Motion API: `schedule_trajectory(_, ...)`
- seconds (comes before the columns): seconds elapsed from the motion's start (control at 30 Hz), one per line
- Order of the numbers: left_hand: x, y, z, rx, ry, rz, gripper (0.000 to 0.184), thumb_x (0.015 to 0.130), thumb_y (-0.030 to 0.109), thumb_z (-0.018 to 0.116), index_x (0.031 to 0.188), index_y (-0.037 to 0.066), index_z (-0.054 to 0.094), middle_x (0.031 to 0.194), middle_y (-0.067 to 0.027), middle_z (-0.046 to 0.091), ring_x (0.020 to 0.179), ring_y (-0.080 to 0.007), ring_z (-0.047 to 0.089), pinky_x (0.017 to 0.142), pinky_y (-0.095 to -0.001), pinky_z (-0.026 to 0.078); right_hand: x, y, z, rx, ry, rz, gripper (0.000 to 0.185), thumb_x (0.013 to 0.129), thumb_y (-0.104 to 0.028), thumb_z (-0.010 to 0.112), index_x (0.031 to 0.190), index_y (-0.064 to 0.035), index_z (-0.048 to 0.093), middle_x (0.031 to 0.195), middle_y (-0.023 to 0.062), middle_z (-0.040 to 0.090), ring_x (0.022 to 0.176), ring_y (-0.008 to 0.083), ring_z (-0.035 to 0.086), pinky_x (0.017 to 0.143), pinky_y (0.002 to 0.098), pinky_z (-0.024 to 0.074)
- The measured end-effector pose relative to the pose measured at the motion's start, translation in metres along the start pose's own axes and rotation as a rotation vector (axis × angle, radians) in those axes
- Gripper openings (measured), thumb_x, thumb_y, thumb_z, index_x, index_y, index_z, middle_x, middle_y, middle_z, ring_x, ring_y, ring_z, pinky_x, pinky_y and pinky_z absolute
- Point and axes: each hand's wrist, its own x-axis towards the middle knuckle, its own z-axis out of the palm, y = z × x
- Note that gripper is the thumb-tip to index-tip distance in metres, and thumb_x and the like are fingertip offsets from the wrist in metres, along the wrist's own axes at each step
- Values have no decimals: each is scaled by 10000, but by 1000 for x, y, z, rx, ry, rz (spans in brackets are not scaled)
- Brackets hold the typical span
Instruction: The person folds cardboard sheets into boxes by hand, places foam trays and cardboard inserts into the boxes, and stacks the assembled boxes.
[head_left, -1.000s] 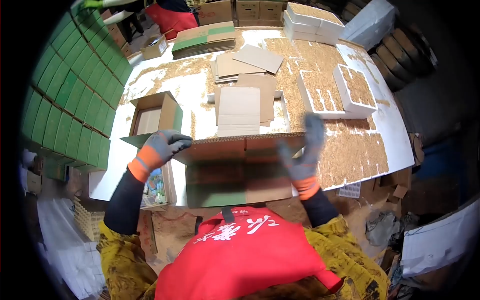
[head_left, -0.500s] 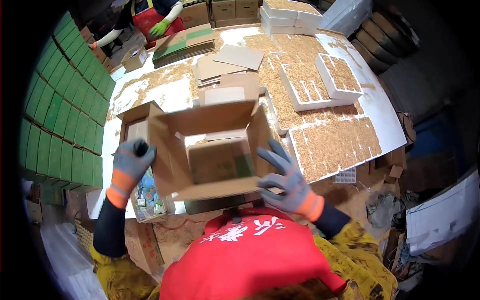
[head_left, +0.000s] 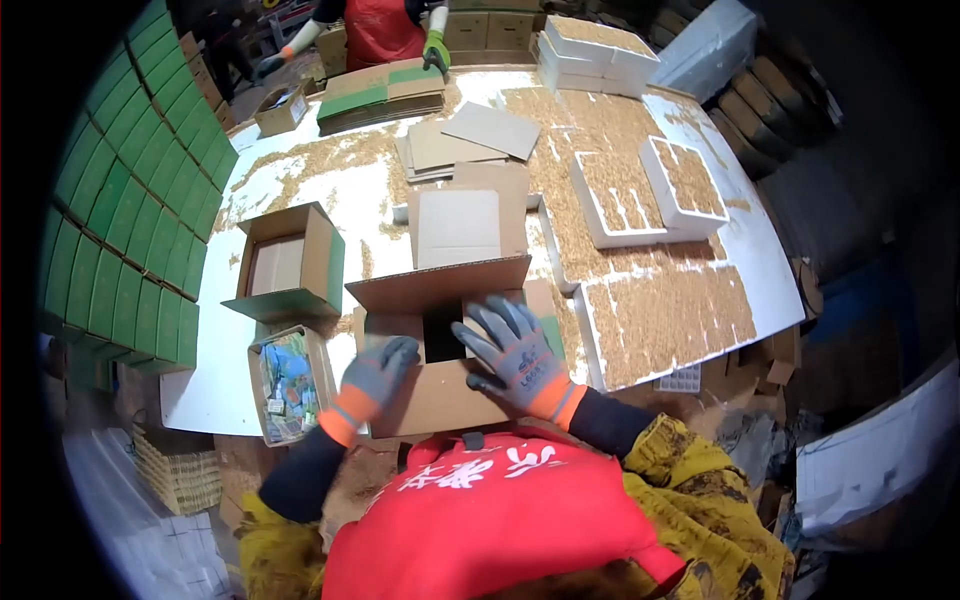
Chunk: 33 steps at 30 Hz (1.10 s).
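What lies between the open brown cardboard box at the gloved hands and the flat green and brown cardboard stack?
In the head view, flat brown and pale cardboard sheets lie there, beyond the box.

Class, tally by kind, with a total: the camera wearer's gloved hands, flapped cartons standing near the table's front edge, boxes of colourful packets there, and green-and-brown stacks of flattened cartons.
Gloved hands (left hand, right hand): 2
Flapped cartons (front carton, left carton): 2
Packet box: 1
Flattened-carton stack: 1
Total: 6
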Motion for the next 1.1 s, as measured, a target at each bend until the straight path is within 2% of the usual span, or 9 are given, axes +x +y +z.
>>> schedule_trajectory(0.13, -9, 24, 33, 634, 590, 159, 625, 877, 319, 587, 1365, -5, 370, 1364, -193, 425, 1261, -328, 403, 1052, -428, 297, 59, 26, -36, -35, 212, 69, 714, 763, -377, 678, 1372, -113, 413, 1372, 183, 414, 1259, 371, 379, 1080, 490, 251)
schedule_trajectory(0.23, -9, 18, 23, 642, 945, 106, 808, 905, 404, 538, 1430, -77, 158, 1509, -179, 196, 1381, -323, 218, 1121, -406, 160, 27, 16, -36, 181, -145, 142, 520, 848, -307, 618, 1291, -65, 496, 1220, 194, 549, 1158, 324, 501, 1008, 426, 368)
schedule_trajectory(0.27, -5, -2, 29, 645, 977, -38, 686, 918, 438, 509, 1369, -53, 347, 1416, -231, 371, 1304, -351, 373, 1063, -397, 288, 16, 13, -42, 242, -307, 143, 463, 871, -285, 599, 1269, -61, 521, 1188, 188, 573, 1129, 313, 530, 989, 411, 393)
schedule_trajectory(0.37, -15, 7, 16, 294, 586, -271, 273, 918, 280, 554, 1064, 55, 608, 914, -178, 656, 846, -362, 626, 730, -404, 479, -22, 40, -12, 810, 28, 204, 387, 891, -316, 593, 1195, -76, 586, 1138, 166, 595, 1079, 288, 553, 947, 387, 427)
schedule_trajectory(0.5, -12, -14, 23, 116, 689, -94, 277, 972, 200, 455, 1128, 5, 577, 1011, -175, 636, 917, -332, 611, 801, -363, 476, -54, 92, 51, 778, -6, 645, 458, 861, -208, 636, 1285, -77, 522, 1226, 123, 575, 1130, 223, 547, 954, 331, 434)
schedule_trajectory(0.73, -9, -18, 21, 202, 724, -94, 342, 998, 182, 379, 1269, 11, 497, 1157, -173, 599, 1044, -283, 597, 875, -348, 466, -8, 38, -27, 964, 320, 391, 453, 858, -143, 598, 1296, -72, 510, 1294, 101, 537, 1225, 223, 460, 1048, 348, 329)
schedule_trajectory(0.87, -17, -72, 11, -976, 763, -21, 390, 1000, 255, 382, 1302, 26, 475, 1188, -162, 587, 1042, -266, 601, 876, -346, 467, -41, 21, -20, 429, -44, 58, 332, 807, -228, 669, 1132, -167, 640, 1180, 138, 601, 1221, 374, 442, 1053, 462, 339)
schedule_trajectory(0.97, -11, -34, 18, -272, 805, 5, 426, 979, 325, 436, 1239, 2, 534, 1089, -174, 629, 979, -241, 625, 827, -336, 482, -57, 8, -26, 419, -89, 53, 310, 863, -259, 613, 1137, -116, 641, 1187, 191, 587, 1164, 345, 519, 1012, 449, 397)
schedule_trajectory(1.1, -9, -33, 15, 333, 555, -7, 361, 937, 323, 523, 1115, 21, 609, 972, -177, 656, 881, -325, 633, 770, -376, 491, -51, 20, -36, 1542, 195, 524, 340, 968, -205, 464, 1172, 45, 572, 1182, 134, 585, 1066, 206, 598, 951, 353, 460)
